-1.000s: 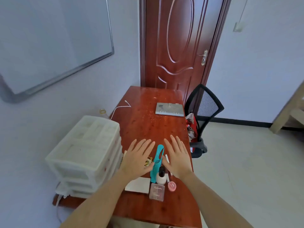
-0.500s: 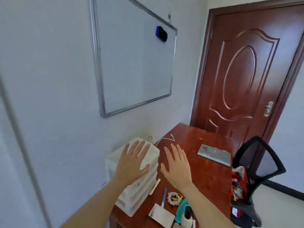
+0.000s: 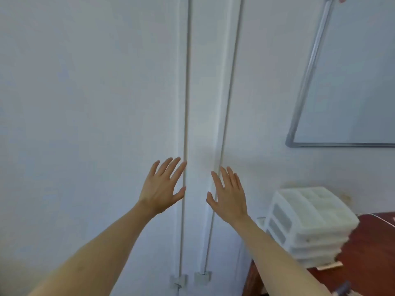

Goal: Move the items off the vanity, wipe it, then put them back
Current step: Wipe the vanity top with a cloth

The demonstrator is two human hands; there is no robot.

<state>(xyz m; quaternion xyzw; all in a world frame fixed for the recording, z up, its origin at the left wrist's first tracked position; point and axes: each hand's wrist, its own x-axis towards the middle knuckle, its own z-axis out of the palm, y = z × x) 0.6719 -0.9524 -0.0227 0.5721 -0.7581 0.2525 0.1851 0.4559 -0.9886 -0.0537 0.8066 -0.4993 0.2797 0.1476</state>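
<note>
The wall (image 3: 89, 103) fills most of the view, with two thin pipes (image 3: 186, 103) running down it and the corner of a whiteboard (image 3: 350, 82) at upper right. The vanity (image 3: 372, 253) shows only as a wedge of red-brown top at the lower right edge, so it lies to the right of both hands and below them. On it, against the wall, stands a white drawer unit (image 3: 307, 223), the only item on the top that reads clearly; a small blurred object at the bottom right edge is too indistinct to name. What can be seen of the vanity's near edge runs away from the wall toward the lower right, but too little is in view to judge its long axis. The left hand (image 3: 162, 186) and right hand (image 3: 229, 195) are both raised in front of the wall, backs to the camera, fingers straight and spread, holding nothing and apart from each other. Whether they touch the wall cannot be told. The right hand is the nearer one to the drawer unit, so I judge a reach for the items would go rightward and down, right arm leading.
</note>
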